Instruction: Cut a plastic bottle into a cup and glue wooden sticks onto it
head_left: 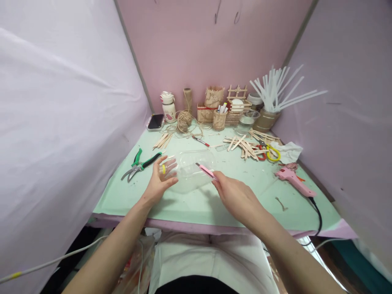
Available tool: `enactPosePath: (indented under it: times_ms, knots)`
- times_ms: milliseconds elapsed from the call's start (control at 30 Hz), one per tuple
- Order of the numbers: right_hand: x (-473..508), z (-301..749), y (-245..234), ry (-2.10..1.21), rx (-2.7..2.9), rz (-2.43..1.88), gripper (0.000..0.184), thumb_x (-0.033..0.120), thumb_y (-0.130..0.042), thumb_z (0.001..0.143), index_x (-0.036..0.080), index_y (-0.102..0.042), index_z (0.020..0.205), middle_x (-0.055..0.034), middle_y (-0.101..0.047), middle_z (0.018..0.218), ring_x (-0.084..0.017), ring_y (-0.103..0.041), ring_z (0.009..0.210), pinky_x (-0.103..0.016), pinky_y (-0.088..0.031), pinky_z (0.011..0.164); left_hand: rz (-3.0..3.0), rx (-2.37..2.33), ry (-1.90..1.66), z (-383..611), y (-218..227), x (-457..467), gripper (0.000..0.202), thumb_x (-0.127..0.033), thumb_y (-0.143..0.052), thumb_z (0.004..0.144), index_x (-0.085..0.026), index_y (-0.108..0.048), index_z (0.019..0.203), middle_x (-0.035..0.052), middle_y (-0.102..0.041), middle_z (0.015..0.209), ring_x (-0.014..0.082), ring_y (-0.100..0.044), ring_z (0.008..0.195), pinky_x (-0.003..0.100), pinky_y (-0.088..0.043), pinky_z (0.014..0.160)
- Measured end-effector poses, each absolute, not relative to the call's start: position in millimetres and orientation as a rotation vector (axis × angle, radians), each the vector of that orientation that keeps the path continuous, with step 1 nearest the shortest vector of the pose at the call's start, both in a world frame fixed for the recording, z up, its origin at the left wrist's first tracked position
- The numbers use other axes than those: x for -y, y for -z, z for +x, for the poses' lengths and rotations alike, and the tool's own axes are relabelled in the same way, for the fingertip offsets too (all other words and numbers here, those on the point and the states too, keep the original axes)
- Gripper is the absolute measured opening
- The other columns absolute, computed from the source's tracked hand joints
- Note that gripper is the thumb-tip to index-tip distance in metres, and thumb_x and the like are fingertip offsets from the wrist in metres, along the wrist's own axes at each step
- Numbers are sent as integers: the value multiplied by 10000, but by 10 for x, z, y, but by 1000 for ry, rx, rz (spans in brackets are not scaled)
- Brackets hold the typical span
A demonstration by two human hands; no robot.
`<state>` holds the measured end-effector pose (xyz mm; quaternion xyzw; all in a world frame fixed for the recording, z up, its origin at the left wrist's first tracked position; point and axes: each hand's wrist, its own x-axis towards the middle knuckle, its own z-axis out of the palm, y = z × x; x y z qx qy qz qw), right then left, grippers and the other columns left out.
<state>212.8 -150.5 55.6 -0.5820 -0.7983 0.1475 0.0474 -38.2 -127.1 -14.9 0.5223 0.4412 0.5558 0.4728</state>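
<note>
A clear plastic bottle (197, 161) lies on its side on the green tabletop, its neck end with a yellow ring toward the left. Around that end is my left hand (161, 179), thumb on the near side and fingers on the far side, partly seen through the plastic. My right hand (237, 196) grips a pink utility knife (206, 170) with its blade out, pointing left and away from me. The blade is over the bottle's near part; whether it touches the plastic I cannot tell.
Green-handled pruning shears (141, 165) lie at left. On the right are a pink glue gun (295, 181) with its cord, yellow scissors (273, 153) and craft sticks (245, 147). Twine (184, 121), a water cup (247, 121) and a pot of white sticks (266, 121) stand behind.
</note>
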Motion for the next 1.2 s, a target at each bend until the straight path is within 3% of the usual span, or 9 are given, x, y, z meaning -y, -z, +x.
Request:
enactPosePath:
  times_ms: [100, 167, 300, 367, 500, 633, 833, 1200]
  knots:
    - [1517, 2090, -558, -430, 2500, -1762, 190, 288, -327, 980, 225, -506, 984, -41, -672, 793, -179, -614, 661, -277, -191, 519, 1485, -1324, -1128, -513, 65, 1337, 724, -401, -777, 644, -226, -446, 1263, 139, -556, 1281, 288, -517, 1226, 487, -409, 1028]
    - [1520, 2062, -561, -416, 2546, -1758, 177, 279, -343, 973, 225, -510, 957, -37, -664, 763, -178, -607, 635, -278, -199, 519, 1663, -1463, -945, -550, 20, 1356, 835, -439, -787, 612, -225, -421, 1331, 138, -579, 1257, 299, -541, 1194, 502, -393, 1036]
    - [1520, 2006, -592, -336, 2608, -1779, 155, 275, -369, 965, 221, -513, 943, -37, -653, 748, -173, -596, 598, -273, -211, 511, 1923, -1635, -852, -466, -33, 1320, 1037, -528, -800, 542, -204, -353, 1419, 179, -439, 1422, 369, -461, 1272, 486, -382, 1034]
    - [1524, 1990, -611, -303, 2634, -1799, 167, 281, -371, 967, 220, -527, 959, -42, -659, 764, -175, -601, 595, -271, -217, 504, 1967, -1675, -858, -375, -61, 1276, 1064, -556, -790, 541, -199, -335, 1433, 179, -441, 1424, 377, -454, 1278, 458, -398, 1014]
    - [1563, 2009, -578, -245, 2562, -1805, 278, 290, -371, 970, 260, -515, 1206, -53, -698, 886, -207, -648, 677, -264, -270, 508, 2026, -1687, -812, -230, -117, 1226, 1009, -554, -784, 551, -202, -376, 1404, 156, -466, 1407, 367, -476, 1256, 452, -409, 992]
    - [1641, 2037, -416, -172, 2381, -1707, 499, 267, -371, 968, 353, -298, 1455, -48, -698, 1023, -212, -670, 751, -277, -412, 588, 2189, -1681, -857, -197, -114, 1258, 937, -467, -781, 606, -251, -343, 1406, 112, -433, 1436, 326, -418, 1306, 447, -375, 1033]
    - [1725, 1953, -157, -284, 2299, -1573, 530, 189, -356, 966, 343, -302, 1470, -47, -686, 1028, -181, -663, 851, -280, -495, 743, 2328, -1716, -766, -185, -96, 1295, 921, -483, -745, 662, -252, -285, 1426, 121, -426, 1430, 307, -408, 1307, 435, -389, 1021]
    - [1683, 1846, -70, -303, 2237, -1560, 531, 180, -333, 969, 316, -288, 1480, -54, -683, 994, -180, -658, 857, -287, -500, 789, 2341, -1715, -762, -160, -101, 1303, 915, -486, -752, 654, -270, -295, 1418, 116, -420, 1433, 313, -403, 1311, 433, -416, 994]
